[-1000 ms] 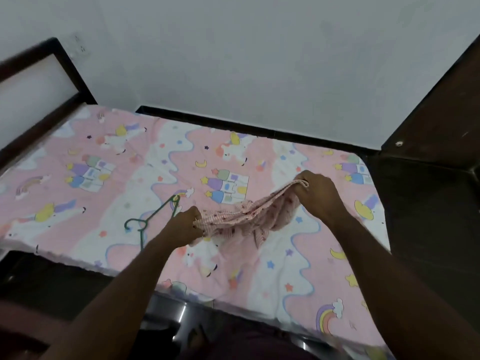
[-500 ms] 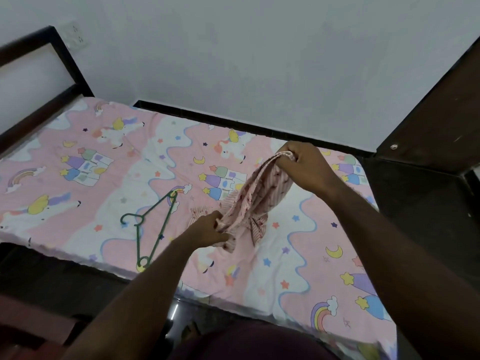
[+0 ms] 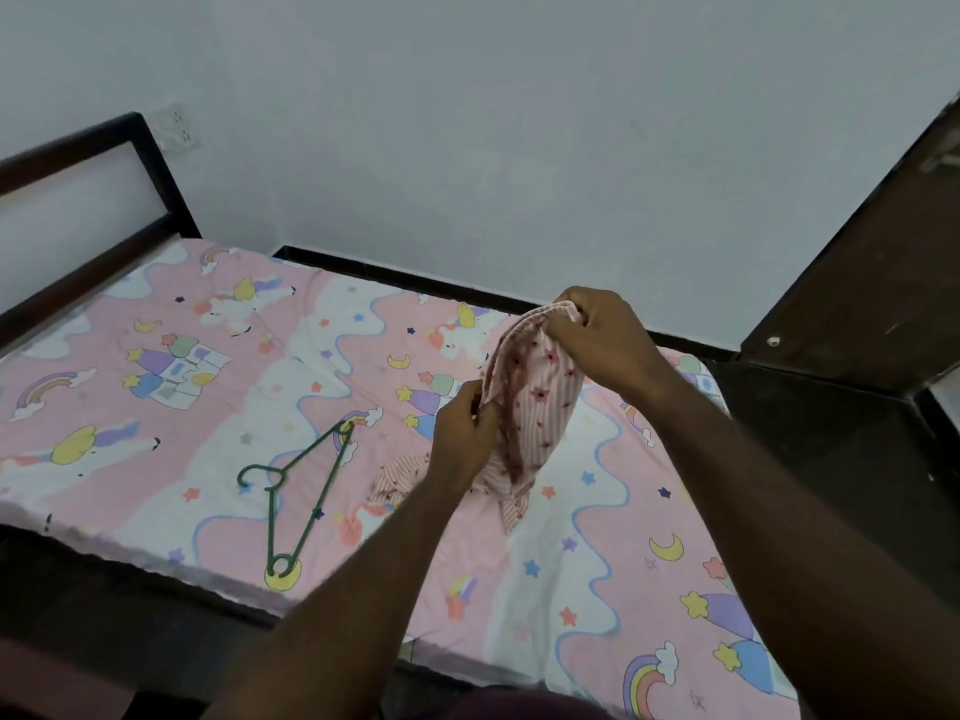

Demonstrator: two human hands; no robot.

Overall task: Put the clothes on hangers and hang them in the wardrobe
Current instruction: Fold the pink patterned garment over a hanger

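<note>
The right hand (image 3: 602, 340) pinched the top edge of a garment (image 3: 535, 407), fingers curled over a bunched fold of pink striped cloth with small dark-red flowers, and held it up above the bed (image 3: 156, 407). The left hand (image 3: 465, 439) gripped the same garment lower down on its left side, thumb and fingers closed on the cloth. Between the two hands the garment hung in a loose, gathered column; its lower end trailed onto the sheet, where a crumpled part lay just left of the left wrist. To the left of that, apart from the cloth, a green hanger (image 3: 301, 491) lay flat on the sheet with its hook pointing left. The sheet was pink and white, printed with unicorns, castles, rainbows, moons and stars. A dark headboard (image 3: 130, 200) stood at the far left against a pale wall (image 3: 467, 122), with a socket (image 3: 179, 129) just beside its top corner. A dark brown panel (image 3: 872, 262) rose at the right.
</note>
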